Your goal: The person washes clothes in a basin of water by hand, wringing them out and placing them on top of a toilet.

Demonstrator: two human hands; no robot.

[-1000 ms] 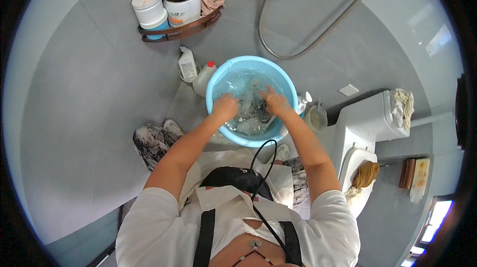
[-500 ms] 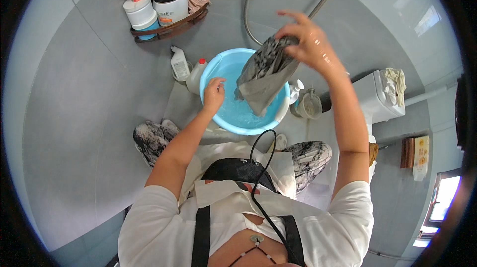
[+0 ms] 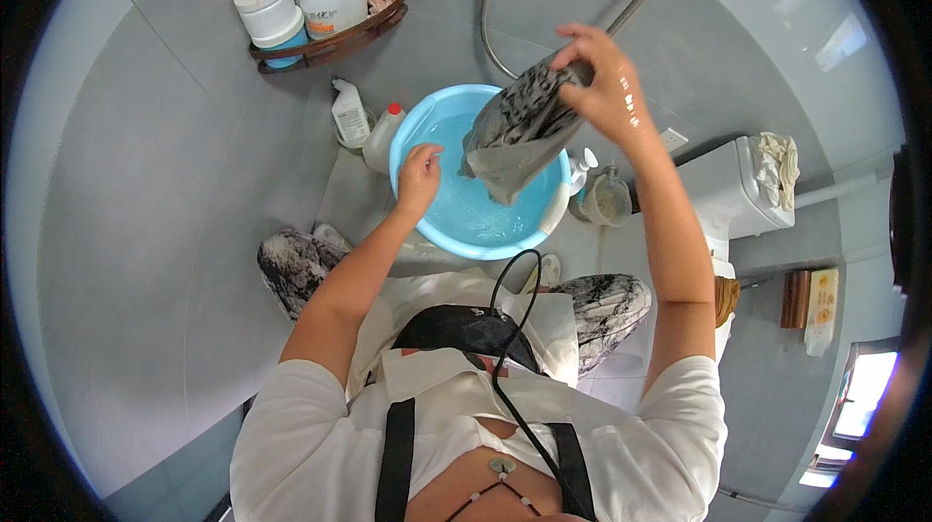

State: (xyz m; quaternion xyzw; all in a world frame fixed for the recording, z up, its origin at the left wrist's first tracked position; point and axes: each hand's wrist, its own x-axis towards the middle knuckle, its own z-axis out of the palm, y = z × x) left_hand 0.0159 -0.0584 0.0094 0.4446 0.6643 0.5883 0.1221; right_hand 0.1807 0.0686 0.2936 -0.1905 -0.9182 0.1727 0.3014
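My right hand is closed on one end of a wet grey cloth with a dark, blotchy pattern. The cloth hangs down over the light-blue basin, its lower end near the water. Whether that end touches the water I cannot tell. Wet streaks shine on the back of this hand. My left hand is over the basin's left rim, fingers curled together, with nothing visible in them.
A white spray bottle and a red-capped jug stand left of the basin. Right of it are a white pump bottle and a small bucket. A corner shelf holds tubs. A metal hose hangs behind; the toilet is to the right.
The cloth's lower end has risen a little, and my right hand has shifted slightly to the right. My left hand stays by the rim. The view has tilted slightly.
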